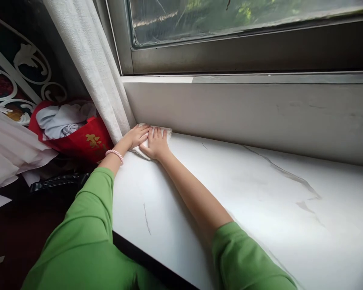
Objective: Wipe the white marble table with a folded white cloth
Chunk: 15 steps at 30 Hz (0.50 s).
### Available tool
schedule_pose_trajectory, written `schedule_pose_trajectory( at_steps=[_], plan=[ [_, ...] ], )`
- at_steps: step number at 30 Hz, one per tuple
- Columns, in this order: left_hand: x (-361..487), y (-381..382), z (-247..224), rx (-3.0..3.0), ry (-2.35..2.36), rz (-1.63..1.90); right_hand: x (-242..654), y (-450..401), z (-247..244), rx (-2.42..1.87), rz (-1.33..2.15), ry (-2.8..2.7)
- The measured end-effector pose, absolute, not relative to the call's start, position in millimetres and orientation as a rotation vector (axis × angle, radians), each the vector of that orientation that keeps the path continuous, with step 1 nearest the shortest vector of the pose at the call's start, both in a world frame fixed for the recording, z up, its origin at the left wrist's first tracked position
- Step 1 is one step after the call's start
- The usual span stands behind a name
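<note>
A pale cloth [167,132] lies flattened in the far left corner of the white windowsill [230,181], against the wall under the window. My left hand [138,136], with a beaded bracelet at the wrist, rests on the cloth's left part, fingers stretched out. Beside it my right hand [156,143] presses flat on the cloth, its fingers spread. The two hands almost touch. Much of the cloth is hidden beneath them.
A white curtain [93,60] hangs at the left, close to my left hand. Below it stands a red bag [90,139] stuffed with light clothes [62,121]. The window frame [230,56] runs above the sill. Grey vein-like marks cross the white surface.
</note>
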<state>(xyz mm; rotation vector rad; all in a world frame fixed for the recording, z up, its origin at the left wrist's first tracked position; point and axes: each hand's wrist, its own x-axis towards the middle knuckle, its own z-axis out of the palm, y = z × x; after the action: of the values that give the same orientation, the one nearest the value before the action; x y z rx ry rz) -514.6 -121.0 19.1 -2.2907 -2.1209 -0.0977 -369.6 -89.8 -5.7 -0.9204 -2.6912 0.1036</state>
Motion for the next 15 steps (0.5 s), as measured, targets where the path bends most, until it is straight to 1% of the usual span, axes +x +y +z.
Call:
schedule_pose_trajectory(
  at_steps=[8,15],
  plan=[
    [-522.9,-115.7,15.6,-2.226,-2.228,-0.08,-375.6,-79.1,-6.9,-0.873,0.099,-2.706],
    [-516.8,-153.0,15.3,-2.265,-2.248,-0.159,-366.4,-109.5,-8.1,-0.834,0.132,-2.741]
  ],
)
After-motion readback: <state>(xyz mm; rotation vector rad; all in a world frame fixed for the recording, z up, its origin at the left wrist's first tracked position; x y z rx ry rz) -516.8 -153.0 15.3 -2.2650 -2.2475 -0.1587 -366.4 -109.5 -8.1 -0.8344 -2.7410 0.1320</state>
